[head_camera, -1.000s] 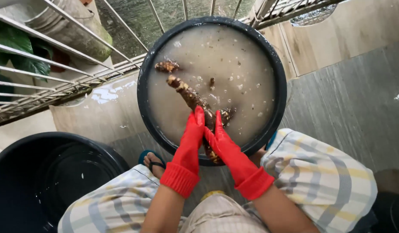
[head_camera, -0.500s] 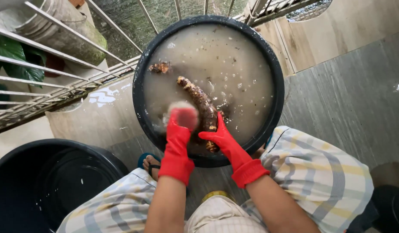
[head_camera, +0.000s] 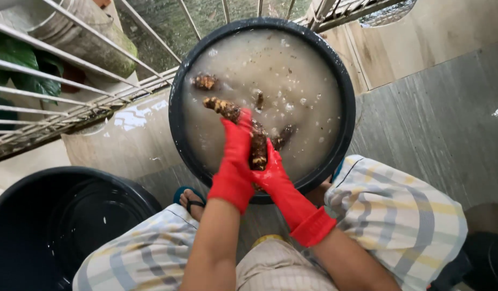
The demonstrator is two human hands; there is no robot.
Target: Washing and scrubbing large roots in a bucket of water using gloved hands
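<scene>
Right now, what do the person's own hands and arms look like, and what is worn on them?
Both hands wear bright red rubber gloves, wet and glossy: the left hand and the right hand. Each glove ends above the wrist in a loose cuff, the right one folded into a band. The forearms are bare, with no sleeves, watch or markings visible.

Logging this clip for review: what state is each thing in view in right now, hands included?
Left hand: red-gloved, wrapped over the root.
Right hand: red-gloved, gripping the root's near end.
Root: brown, knobbly, muddy, far end above the water.
Black tub: filled with cloudy water, bits floating.
Loose piece: floating apart from the root.
Second black tub: dark inside, contents unclear.
</scene>
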